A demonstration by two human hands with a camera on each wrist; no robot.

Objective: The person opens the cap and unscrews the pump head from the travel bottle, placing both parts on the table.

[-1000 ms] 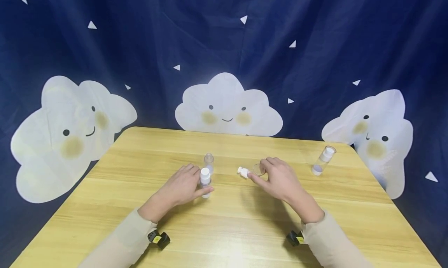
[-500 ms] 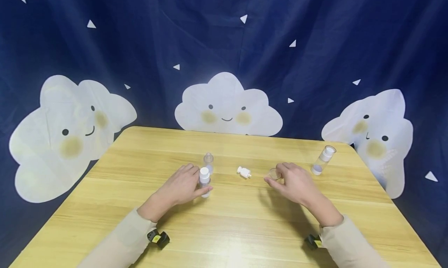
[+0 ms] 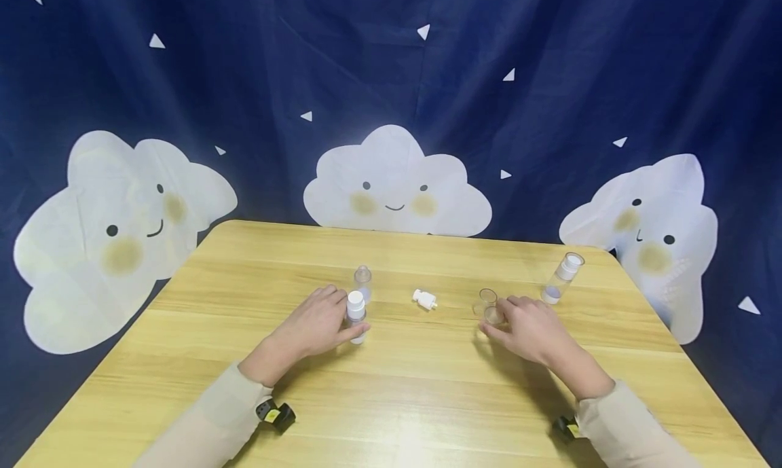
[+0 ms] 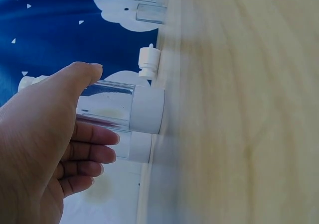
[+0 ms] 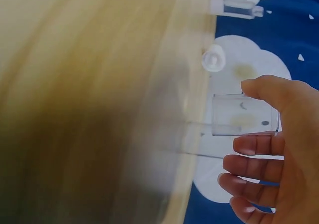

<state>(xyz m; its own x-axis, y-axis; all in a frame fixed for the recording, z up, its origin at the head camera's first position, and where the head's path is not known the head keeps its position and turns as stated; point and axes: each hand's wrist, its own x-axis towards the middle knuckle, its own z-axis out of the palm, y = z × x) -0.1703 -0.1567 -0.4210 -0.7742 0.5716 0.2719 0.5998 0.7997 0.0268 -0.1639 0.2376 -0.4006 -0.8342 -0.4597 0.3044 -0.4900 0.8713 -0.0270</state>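
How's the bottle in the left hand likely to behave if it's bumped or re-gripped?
The bottle could tip if bumped high, being tall for its narrow white base. Its glossy, smooth-looking side may slip under the fingers. It will probably feel stiff: its side looks straight and undented in the left hand.

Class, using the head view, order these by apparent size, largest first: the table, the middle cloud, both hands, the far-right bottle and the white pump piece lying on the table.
1. Table
2. Middle cloud
3. Left hand and right hand: too alike to rank
4. Far-right bottle
5. White pump piece
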